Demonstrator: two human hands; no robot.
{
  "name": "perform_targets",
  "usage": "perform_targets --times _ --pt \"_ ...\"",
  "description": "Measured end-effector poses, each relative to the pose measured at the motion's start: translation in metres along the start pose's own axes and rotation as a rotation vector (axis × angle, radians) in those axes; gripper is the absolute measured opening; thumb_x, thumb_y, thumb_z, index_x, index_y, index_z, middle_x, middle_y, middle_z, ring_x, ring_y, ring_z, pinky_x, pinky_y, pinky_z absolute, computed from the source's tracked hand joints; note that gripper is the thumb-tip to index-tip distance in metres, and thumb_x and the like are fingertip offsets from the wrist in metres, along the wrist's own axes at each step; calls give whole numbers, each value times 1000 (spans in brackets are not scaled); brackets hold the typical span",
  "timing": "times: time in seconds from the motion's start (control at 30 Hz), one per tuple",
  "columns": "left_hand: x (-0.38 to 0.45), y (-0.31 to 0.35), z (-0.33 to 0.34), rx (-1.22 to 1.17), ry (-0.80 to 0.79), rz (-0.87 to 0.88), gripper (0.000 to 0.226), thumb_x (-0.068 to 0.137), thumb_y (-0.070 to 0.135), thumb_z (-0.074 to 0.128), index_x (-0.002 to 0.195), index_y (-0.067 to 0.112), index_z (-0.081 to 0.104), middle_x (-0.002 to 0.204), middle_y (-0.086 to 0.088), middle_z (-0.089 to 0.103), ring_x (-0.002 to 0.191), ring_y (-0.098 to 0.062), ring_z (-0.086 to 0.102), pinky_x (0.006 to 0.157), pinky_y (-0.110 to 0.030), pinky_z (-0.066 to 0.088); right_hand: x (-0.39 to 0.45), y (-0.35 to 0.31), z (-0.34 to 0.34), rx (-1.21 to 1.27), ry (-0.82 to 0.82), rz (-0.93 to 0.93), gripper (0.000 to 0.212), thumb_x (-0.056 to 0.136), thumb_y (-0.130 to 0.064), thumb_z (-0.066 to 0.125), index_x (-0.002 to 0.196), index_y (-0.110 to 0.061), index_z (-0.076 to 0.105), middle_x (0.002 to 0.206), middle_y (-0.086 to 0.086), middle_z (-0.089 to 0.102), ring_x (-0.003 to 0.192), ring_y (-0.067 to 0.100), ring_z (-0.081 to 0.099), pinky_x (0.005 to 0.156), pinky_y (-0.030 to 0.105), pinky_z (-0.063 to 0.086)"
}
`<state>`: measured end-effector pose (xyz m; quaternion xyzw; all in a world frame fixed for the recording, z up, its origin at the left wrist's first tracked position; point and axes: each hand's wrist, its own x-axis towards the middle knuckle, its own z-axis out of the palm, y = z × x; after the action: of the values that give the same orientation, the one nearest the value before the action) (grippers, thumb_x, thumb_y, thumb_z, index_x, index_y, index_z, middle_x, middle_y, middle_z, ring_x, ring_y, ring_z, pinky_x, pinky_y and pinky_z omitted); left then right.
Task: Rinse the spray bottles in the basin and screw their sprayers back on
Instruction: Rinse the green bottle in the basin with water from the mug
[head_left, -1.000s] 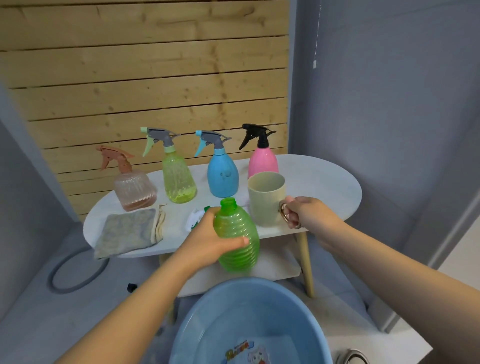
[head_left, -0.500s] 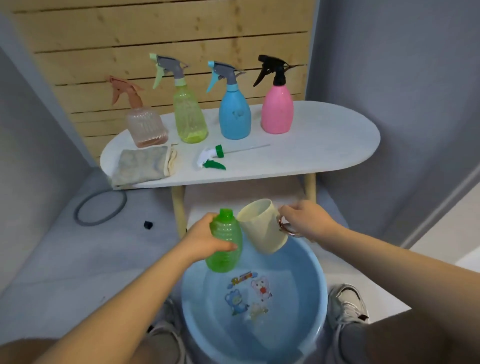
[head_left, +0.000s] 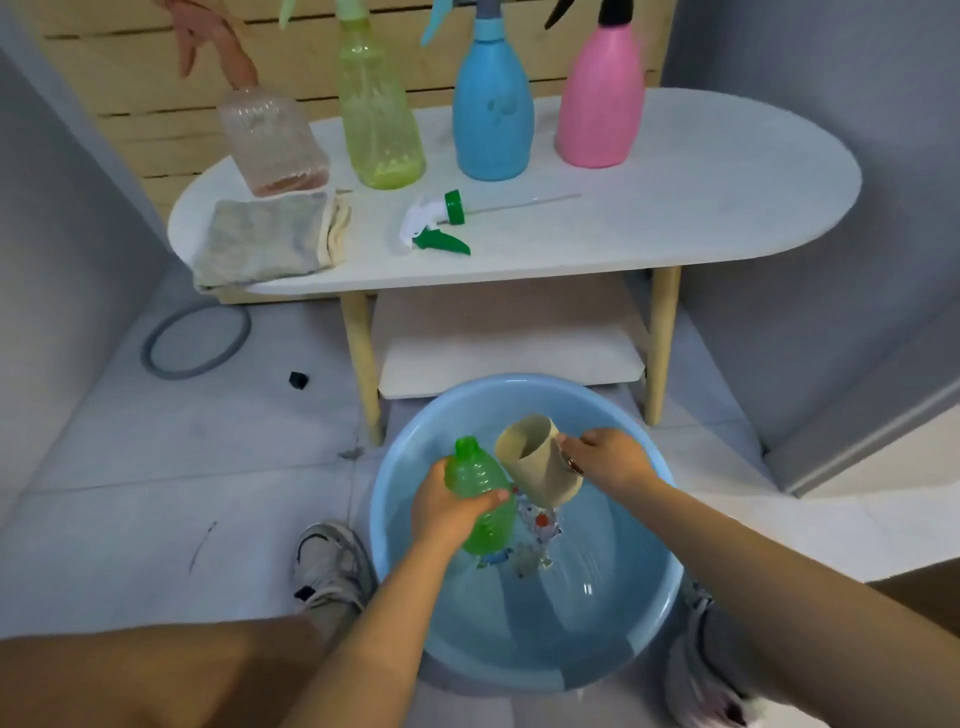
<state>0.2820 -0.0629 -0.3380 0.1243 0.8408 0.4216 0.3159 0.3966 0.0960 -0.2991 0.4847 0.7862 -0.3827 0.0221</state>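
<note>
1. Comparing this moment with a second ago, we see both hands have come down from table height into the round light-blue plastic basin (head_left: 395, 499) on the floor, and the view has tipped down with them, so the table now sits high in frame.

2. The translucent green ribbed plastic bottle (head_left: 480, 486), uncapped, was upright above the table edge; it now leans over the water with its open neck pointing up and away from us and its base low, near or at the waterline.

3. The beige plastic mug with a metal ring handle (head_left: 540, 462) was level by the table; it is now tilted, mouth towards the bottle neck and base dipping to the rippled water.

4. We judge this as the start of the rinse for this bottle: scooping or pouring water in comes next, and nothing shows water in the bottle yet.

5. Our left hand (head_left: 449, 506) wraps the bottle's middle, thumb across the front and fingers curled behind, forearm reaching in from lower left.

6. Our right hand (head_left: 605, 460) pinches the mug's handle, wrist turned so the mug leans left, forearm coming in from the right.

7. The white-and-green trigger sprayer with its long dip tube (head_left: 434, 223) lies loose on the white oval table (head_left: 701, 208), waiting to be screwed back on.
</note>
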Motion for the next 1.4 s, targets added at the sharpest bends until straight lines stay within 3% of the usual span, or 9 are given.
perform_targets --times 0.17,0.37,0.43,0.5,0.57,0.7,1.0,1.23,1.4 --pt "12 -20 10 59 38 -30 59 59 26 88 108 16 56 104 2 65 92 -20 61 72 -26 43 8 10 33 -199 84 -13 47 93 -40 45 55 -17 30 53 -1 37 56 19 37 72 31 26" --pt "15 -36 18 101 60 -32 61 60 17 86 113 15 56 105 -2 61 94 -22 58 67 -21 35 16 15 51 -632 151 -203 32 91 -29 48 62 -16 53 53 3 46 60 28 43 75 34 22" --pt "16 -41 21 123 67 -33 62 58 19 87 112 17 57 110 -6 62 96 -25 60 71 -22 38 16 19 58 -707 167 -280 36 61 -19 80 44 -16 47 37 0 33 43 24 31 63 37 18" --pt "18 -45 23 152 74 -28 64 55 23 87 111 19 57 109 -6 61 97 -25 60 76 -25 44 17 23 61 -788 122 -344 42 39 -3 85 39 -16 45 34 -4 22 39 20 28 60 35 17" --pt "19 -47 23 179 86 -9 66 53 24 87 111 19 57 108 -7 61 98 -26 60 81 -30 48 15 24 64 -902 5 -356 25 58 -1 74 56 -14 53 46 -5 21 53 21 37 70 34 22" --pt "21 -49 21 182 102 -6 67 55 22 86 114 17 55 110 -8 59 99 -28 59 84 -32 47 15 40 78 -924 23 -432 43 80 -5 55 57 -19 22 54 -3 29 72 25 39 86 32 27" --pt "20 -55 22 141 107 -12 70 56 20 86 118 17 54 113 -7 58 100 -26 58 81 -28 45 20 47 94 -641 -44 -213 26 89 -13 43 65 -19 52 60 -4 45 72 22 44 73 31 12" --pt "22 -54 19 55 129 0 70 58 20 86 120 20 53 116 -5 57 103 -23 57 85 -28 44 25 48 72 130 -73 186 41 83 -27 56 51 -15 35 52 0 34 56 19 34 59 28 30" --pt "23 -48 19 24 172 49 68 56 22 86 116 21 52 112 -4 59 101 -23 58 87 -35 48 18 35 61 403 -19 193 47 81 -19 59 47 -17 27 40 -7 21 50 15 21 47 26 21"
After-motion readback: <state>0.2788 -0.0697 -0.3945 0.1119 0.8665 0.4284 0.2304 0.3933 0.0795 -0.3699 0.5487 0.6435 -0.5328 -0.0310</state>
